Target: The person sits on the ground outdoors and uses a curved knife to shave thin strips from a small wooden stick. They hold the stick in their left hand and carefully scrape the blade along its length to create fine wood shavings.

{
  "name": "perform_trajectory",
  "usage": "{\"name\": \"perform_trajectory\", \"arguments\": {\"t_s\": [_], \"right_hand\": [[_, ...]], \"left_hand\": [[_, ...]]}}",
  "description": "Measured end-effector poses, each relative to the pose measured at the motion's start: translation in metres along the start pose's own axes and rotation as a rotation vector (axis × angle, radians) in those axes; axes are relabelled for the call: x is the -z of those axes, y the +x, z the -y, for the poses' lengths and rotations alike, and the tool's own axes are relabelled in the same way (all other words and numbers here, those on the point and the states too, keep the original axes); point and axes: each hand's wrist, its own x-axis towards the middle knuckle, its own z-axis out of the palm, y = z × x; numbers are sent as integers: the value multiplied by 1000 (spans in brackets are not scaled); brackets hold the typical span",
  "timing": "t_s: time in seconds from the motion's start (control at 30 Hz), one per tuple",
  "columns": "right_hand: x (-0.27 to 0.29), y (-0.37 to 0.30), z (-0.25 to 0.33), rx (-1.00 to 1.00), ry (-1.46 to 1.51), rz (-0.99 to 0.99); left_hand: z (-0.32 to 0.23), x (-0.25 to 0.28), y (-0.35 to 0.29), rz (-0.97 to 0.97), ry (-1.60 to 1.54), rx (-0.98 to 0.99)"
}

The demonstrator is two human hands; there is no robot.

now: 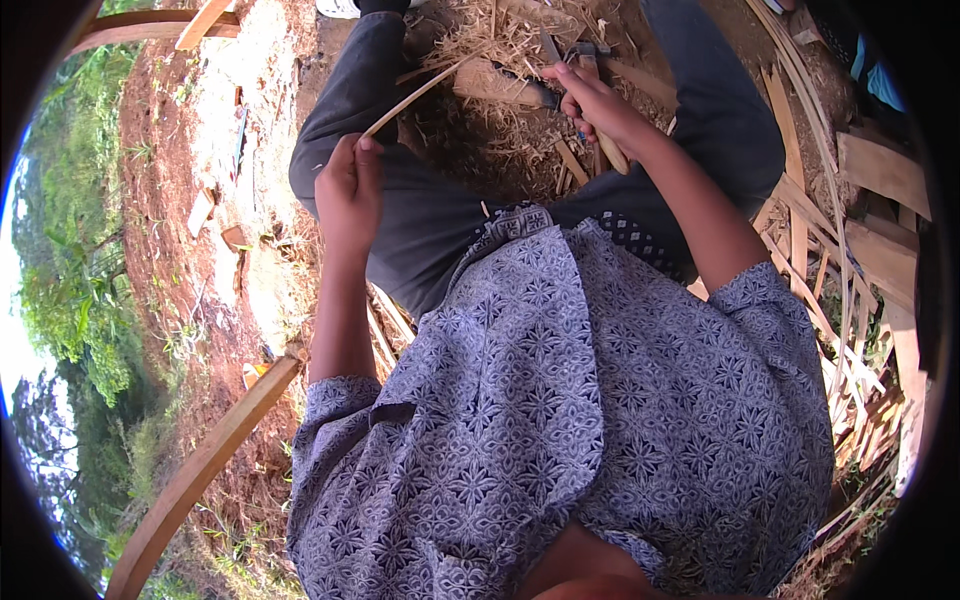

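My left hand [350,190] is closed over my left thigh, gripping one end of a thin wooden strip [418,94]. The pale strip slants up and to the right, its far end over the shavings between my legs. In my right hand [598,105] is a knife with a long, light wooden handle [613,154]; the handle's butt sticks out below my fist toward me. The knife's grey blade [549,46] points away from me, apart from the strip. Beneath lies a wooden block [500,84], and a dark metal tool, perhaps a hammer [588,49], rests just beyond my right hand.
Wood shavings [520,145] cover the ground between my trousered legs. Boards [880,165] and long split strips [800,230] are piled at the right. On the left, a wooden beam [215,455] slants across bare reddish soil [165,220], with green plants beyond.
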Motion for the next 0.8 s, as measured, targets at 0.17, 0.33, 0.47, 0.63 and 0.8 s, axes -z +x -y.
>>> {"name": "perform_trajectory", "arguments": {"t_s": [0.17,0.33,0.47,0.63,0.8], "right_hand": [[-10,54,-43,69,-199,18],[-32,53,-32,71,-218,95],[-49,40,-26,151,-153,118],[-62,17,-34,444,-226,82],[-65,11,-16,387,-175,115]], "left_hand": [[6,-74,30,9,321,-94],[-4,-87,23,52,407,5],[-21,-79,12,135,493,-69],[-39,-74,1,164,483,-161],[-38,-68,4,151,442,-140]]}}
